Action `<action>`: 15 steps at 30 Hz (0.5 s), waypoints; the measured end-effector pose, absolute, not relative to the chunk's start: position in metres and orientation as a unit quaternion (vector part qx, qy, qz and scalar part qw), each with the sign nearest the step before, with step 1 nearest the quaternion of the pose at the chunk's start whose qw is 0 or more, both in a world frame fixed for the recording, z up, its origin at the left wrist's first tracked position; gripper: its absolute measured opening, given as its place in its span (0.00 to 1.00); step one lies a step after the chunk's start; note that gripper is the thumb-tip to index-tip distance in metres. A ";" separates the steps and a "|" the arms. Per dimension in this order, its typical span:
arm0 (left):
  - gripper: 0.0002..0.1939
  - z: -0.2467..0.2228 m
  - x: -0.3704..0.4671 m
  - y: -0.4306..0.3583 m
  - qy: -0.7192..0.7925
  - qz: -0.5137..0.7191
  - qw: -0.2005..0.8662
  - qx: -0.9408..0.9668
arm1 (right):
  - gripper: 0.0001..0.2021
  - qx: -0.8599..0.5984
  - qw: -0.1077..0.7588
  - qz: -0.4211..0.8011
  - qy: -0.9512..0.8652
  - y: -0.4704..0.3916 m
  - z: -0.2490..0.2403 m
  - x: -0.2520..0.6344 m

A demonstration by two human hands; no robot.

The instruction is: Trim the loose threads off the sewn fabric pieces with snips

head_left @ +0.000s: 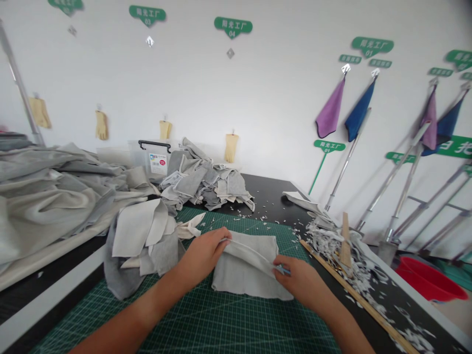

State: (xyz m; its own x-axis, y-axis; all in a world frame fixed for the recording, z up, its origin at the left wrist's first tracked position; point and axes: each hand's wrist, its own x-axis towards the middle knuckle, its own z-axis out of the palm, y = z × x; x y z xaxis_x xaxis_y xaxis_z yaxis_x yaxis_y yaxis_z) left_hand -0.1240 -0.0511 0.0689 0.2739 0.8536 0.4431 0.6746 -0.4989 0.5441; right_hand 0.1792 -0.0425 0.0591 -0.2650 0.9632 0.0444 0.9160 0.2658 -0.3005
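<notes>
A light grey cloth piece [247, 280] lies folded on the green cutting mat [206, 319], its middle edge raised in a ridge. My left hand [210, 246] pinches the far left end of that ridge between thumb and fingers. At the ridge's right end, my right hand [295, 273] is closed on the cloth. A small blue tool [282, 269] pokes out from the right fingers; its kind is mostly hidden by them. Left of my left hand, a stack of cut grey cloth pieces [136, 231] rests partly on the mat.
Behind the mat is a heap of grey scraps [202, 177] beside a clear plastic box [147, 162]. Large grey fabric [55, 196] covers the left side. To the right lie a wooden strip [354, 292], shredded trimmings [332, 236] and scissors [378, 273]. A red basin [427, 280] stands beyond the table.
</notes>
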 end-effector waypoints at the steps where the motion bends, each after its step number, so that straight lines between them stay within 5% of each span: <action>1: 0.10 0.071 -0.124 -0.051 0.481 0.379 0.123 0.781 | 0.10 -0.603 0.112 0.099 -0.783 -0.040 0.057 0.182; 7: 0.12 0.090 -0.121 -0.056 0.471 0.456 0.101 0.748 | 0.13 -0.642 0.146 0.097 -0.746 -0.028 0.055 0.191; 15: 0.11 0.137 -0.127 -0.064 0.488 0.513 0.058 0.704 | 0.16 -0.571 0.431 0.104 -0.691 -0.016 0.108 0.194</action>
